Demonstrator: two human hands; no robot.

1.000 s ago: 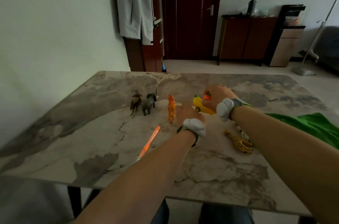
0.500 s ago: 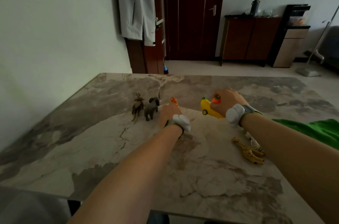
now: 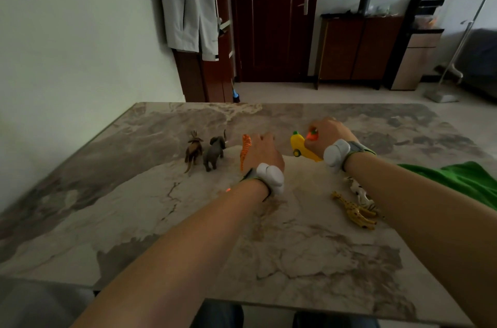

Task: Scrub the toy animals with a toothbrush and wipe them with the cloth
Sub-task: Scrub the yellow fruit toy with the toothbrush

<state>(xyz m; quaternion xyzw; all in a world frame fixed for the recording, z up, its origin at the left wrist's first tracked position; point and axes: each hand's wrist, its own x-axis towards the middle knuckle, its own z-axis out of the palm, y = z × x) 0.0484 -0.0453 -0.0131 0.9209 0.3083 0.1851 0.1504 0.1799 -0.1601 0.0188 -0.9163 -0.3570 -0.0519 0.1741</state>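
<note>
My left hand is curled, its fingers right beside the upright orange tiger. An orange tip of the toothbrush pokes out by that wrist, and the rest is hidden under the hand and forearm. My right hand grips a yellow banana-shaped toy with an orange piece at the top. A brown antlered animal and a grey elephant stand left of the tiger. A yellow giraffe and a zebra lie by my right forearm. The green cloth lies at the right.
All of this is on a marble-patterned table set against the wall on the left. A door, a hanging jacket and a dark cabinet are beyond the table's far edge.
My left hand moved forward and left to the tiger, carrying the toothbrush under my forearm. My right hand stayed on the yellow toy.
</note>
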